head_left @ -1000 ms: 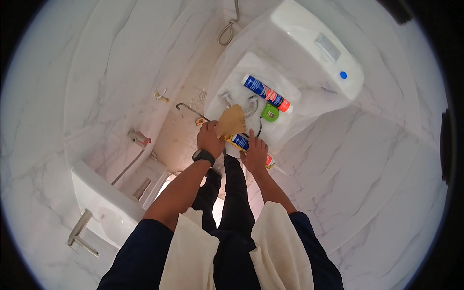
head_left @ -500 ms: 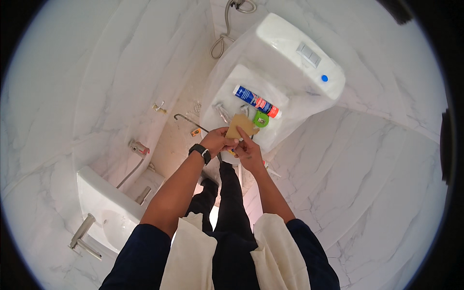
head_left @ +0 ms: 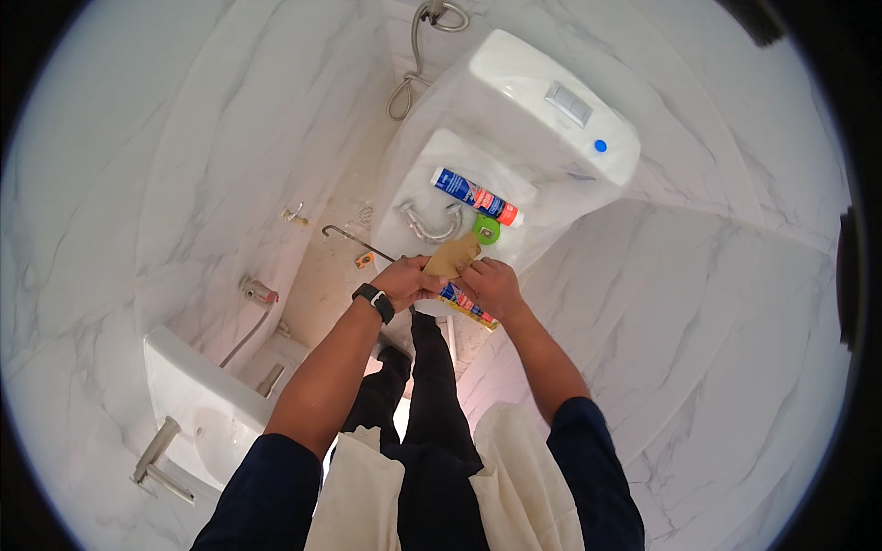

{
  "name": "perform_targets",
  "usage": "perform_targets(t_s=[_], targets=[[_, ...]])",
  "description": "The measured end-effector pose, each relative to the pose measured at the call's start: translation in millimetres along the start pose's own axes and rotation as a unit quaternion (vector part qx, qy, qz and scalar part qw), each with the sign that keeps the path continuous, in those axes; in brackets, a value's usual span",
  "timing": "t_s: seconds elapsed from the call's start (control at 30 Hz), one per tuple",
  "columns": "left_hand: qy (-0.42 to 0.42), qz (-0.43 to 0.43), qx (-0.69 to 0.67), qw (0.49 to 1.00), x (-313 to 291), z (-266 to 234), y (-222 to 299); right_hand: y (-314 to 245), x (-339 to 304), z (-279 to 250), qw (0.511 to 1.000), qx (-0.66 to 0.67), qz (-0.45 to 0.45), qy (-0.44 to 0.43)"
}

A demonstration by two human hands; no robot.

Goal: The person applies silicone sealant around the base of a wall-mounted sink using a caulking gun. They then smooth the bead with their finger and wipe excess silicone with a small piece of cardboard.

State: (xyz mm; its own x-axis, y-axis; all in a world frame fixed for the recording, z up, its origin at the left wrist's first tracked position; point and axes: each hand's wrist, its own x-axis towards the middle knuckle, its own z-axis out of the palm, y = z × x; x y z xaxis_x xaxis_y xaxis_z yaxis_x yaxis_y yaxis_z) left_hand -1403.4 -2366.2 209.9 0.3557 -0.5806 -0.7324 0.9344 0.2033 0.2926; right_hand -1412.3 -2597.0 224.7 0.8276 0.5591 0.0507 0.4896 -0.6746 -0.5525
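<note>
A folded tan piece of card or stiff paper (head_left: 448,260) is between my two hands. My left hand (head_left: 407,281), with a dark watch at its wrist, grips its near left edge. My right hand (head_left: 493,286) is curled closed, its fingers pinching the card's right side. Beneath my hands lies what looks like a caulking gun: a blue and red cartridge (head_left: 469,304) in a yellow-edged frame, with a hooked metal rod (head_left: 356,241) sticking out left. My hands hide its middle. Just beyond, a blue and red sealant tube (head_left: 475,196) and a green tape roll (head_left: 486,230) rest on the toilet lid.
The white toilet (head_left: 551,101) stands ahead, chrome curved fittings (head_left: 434,226) lying on its lid. A small orange box (head_left: 365,261) is on the floor. To the left are a wall tap (head_left: 295,215), a valve (head_left: 258,292) and a washbasin (head_left: 207,404) with a faucet.
My right hand has swung outward and its fingers have curled in at the card. More of the cartridge below shows now. The view has shifted slightly, uncovering the chrome fittings.
</note>
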Motion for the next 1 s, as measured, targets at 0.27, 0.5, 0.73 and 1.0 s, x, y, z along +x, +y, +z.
perform_targets(t_s=[0.27, 0.5, 0.73, 1.0], targets=[[-0.065, 0.005, -0.125, 0.990, 25.5, -33.3, -0.8, 25.2, 23.3, -10.5, 0.992, -0.059, -0.106, -0.019], [0.056, 0.103, 0.157, 0.981, 26.8, -47.1, -9.5, 33.5, 59.9, -9.7, 0.997, -0.047, 0.007, 0.058], [0.117, 0.233, 0.807, 0.530, 59.4, -21.2, -70.0, 44.6, 76.7, 10.8, 0.989, -0.029, 0.136, 0.059], [0.080, 0.257, 0.882, 0.388, 97.6, -30.9, -99.4, 15.1, 84.1, 59.5, 0.985, -0.086, 0.150, -0.014]])
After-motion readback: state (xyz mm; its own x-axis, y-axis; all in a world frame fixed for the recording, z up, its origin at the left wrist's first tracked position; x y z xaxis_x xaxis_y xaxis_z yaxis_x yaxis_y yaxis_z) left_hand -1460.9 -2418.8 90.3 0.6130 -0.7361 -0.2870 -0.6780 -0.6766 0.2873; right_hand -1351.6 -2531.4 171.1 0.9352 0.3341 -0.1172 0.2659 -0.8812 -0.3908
